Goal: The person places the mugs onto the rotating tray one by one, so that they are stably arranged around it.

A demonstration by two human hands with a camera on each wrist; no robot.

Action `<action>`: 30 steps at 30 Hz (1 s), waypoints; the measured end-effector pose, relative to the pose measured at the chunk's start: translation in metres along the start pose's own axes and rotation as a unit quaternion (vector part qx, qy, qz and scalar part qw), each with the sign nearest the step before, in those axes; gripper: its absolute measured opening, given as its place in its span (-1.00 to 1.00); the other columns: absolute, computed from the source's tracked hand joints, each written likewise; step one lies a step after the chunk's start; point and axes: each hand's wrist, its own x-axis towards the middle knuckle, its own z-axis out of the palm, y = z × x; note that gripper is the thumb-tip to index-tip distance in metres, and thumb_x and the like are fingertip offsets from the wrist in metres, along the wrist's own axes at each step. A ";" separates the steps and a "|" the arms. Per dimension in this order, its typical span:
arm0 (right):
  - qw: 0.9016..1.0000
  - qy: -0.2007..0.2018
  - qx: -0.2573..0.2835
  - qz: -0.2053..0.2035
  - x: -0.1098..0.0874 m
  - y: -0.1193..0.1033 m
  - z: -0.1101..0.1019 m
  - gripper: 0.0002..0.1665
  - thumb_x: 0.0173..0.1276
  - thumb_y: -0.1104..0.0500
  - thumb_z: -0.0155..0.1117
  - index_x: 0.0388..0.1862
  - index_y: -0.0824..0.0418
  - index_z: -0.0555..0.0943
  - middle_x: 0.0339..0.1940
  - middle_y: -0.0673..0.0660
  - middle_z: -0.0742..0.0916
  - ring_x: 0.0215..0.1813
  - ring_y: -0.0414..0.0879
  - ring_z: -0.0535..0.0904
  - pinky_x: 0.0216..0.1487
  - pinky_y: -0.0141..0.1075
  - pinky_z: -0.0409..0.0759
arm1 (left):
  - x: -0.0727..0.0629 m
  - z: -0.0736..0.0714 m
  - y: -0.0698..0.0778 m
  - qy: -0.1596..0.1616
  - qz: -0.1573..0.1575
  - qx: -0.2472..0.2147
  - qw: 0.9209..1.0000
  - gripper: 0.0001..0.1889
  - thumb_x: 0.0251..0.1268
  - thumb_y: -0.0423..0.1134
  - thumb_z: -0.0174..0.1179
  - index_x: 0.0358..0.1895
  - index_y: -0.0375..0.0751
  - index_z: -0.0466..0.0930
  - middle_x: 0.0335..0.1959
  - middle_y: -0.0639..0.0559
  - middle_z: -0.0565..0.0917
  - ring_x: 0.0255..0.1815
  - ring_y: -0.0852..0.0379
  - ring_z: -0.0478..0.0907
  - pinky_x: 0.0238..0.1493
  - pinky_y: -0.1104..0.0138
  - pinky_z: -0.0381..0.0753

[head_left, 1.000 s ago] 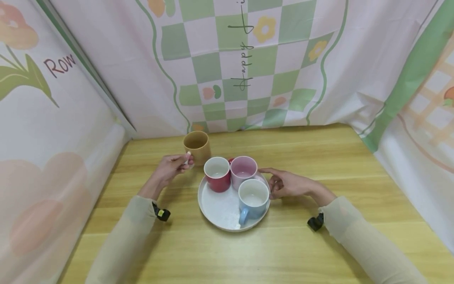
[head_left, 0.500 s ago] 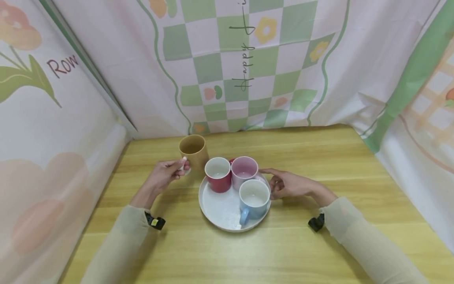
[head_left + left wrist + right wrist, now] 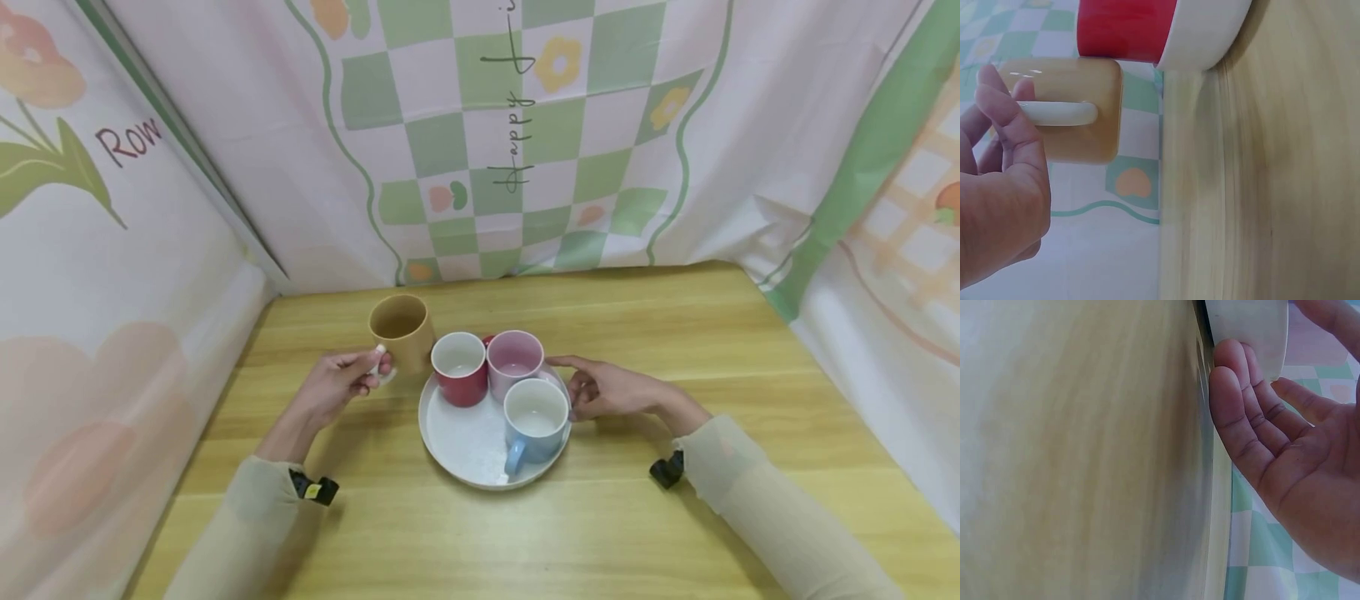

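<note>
My left hand (image 3: 333,387) pinches the white handle (image 3: 1066,114) of a tan mug (image 3: 411,343). This mug is upright, raised off the wood, just left of a round white tray (image 3: 461,454). On the tray stand a red mug (image 3: 461,390) at the back left, a pink mug (image 3: 516,358) at the back right and a light blue mug (image 3: 538,448) in front on the right. My right hand (image 3: 617,388) is at the tray's right side, its bent fingertips (image 3: 1227,387) against the outer wall. Part of the pink mug is hidden behind the blue one.
The wooden table (image 3: 600,533) extends in front of the tray and to both sides. A printed cloth (image 3: 555,183) hangs behind its far edge. Another cloth wall (image 3: 135,333) borders the left side, and one more (image 3: 900,333) the right.
My left hand has drawn the tan mug leftward and toward me, away from the far edge. The right hand, tray and its three mugs have stayed in place.
</note>
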 end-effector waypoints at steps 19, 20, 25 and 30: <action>1.000 0.002 -0.001 -0.003 -0.001 -0.001 -0.001 0.07 0.24 0.28 0.41 0.61 0.19 0.03 -0.17 0.20 0.68 -0.20 -0.01 0.66 -0.19 -0.30 0.70 | -0.037 -0.004 -0.003 -0.011 0.004 0.027 1.000 -0.55 0.44 -0.04 0.20 0.04 -0.44 0.65 -0.26 0.11 0.73 -0.38 0.30 0.53 -0.36 0.51 0.53; 1.000 0.002 -0.002 -0.003 -0.001 0.000 -0.001 0.07 0.24 0.28 0.42 0.61 0.19 0.03 -0.17 0.20 0.68 -0.20 -0.01 0.66 -0.19 -0.30 0.70 | -0.039 -0.004 -0.003 -0.012 0.004 0.029 1.000 -0.54 0.45 -0.05 0.19 0.06 -0.47 0.64 -0.26 0.11 0.73 -0.38 0.30 0.54 -0.36 0.51 0.54; 1.000 0.004 -0.008 0.001 -0.001 0.000 -0.001 0.08 0.24 0.26 0.43 0.62 0.18 0.03 -0.17 0.19 0.69 -0.20 -0.01 0.67 -0.21 -0.28 0.71 | -0.051 -0.004 -0.005 -0.022 0.001 0.032 0.999 -0.51 0.47 -0.08 0.17 0.12 -0.53 0.59 -0.24 0.11 0.74 -0.36 0.29 0.54 -0.34 0.51 0.55; 1.000 0.004 -0.006 0.008 -0.002 -0.001 0.000 0.09 0.23 0.25 0.43 0.62 0.15 0.03 -0.15 0.18 0.69 -0.19 -0.01 0.67 -0.21 -0.27 0.71 | -0.061 -0.003 -0.008 -0.044 -0.001 0.032 0.999 -0.50 0.47 -0.09 0.17 0.14 -0.55 0.57 -0.23 0.12 0.74 -0.37 0.31 0.54 -0.34 0.51 0.54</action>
